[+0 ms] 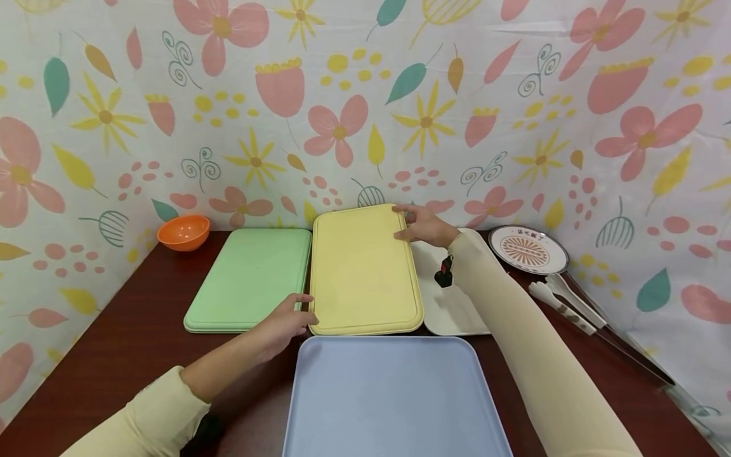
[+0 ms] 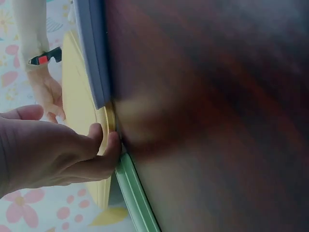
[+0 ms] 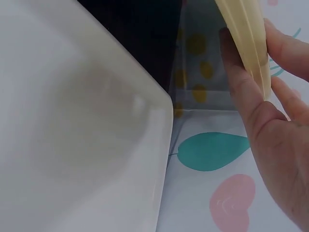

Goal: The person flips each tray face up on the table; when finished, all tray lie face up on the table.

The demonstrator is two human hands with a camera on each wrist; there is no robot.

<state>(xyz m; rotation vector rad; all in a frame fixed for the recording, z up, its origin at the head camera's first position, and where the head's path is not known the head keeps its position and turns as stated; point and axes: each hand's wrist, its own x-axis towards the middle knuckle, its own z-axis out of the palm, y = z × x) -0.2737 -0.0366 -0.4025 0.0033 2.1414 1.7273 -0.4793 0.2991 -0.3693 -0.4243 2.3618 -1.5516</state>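
A yellow tray (image 1: 365, 273), flat underside up, is tilted with its far end raised against the patterned wall cloth. My right hand (image 1: 425, 227) pinches its far right corner; in the right wrist view the thumb lies on one side of the rim and the fingers (image 3: 244, 89) on the other. At the near left edge, my left hand (image 1: 285, 324) touches the tray with its fingertips (image 2: 115, 142), thumb held apart. Just left of it lies a green tray (image 1: 251, 279), also upside down. A white tray (image 1: 451, 304) is partly hidden beneath my right arm.
A blue tray (image 1: 394, 400) lies in front, close to the yellow one. An orange bowl (image 1: 184, 232) stands at the back left. Toward the back right are a patterned plate (image 1: 528, 249) and tongs (image 1: 571, 304) with white ends. The cloth wall (image 1: 365, 171) encloses the dark wooden table (image 1: 108, 343).
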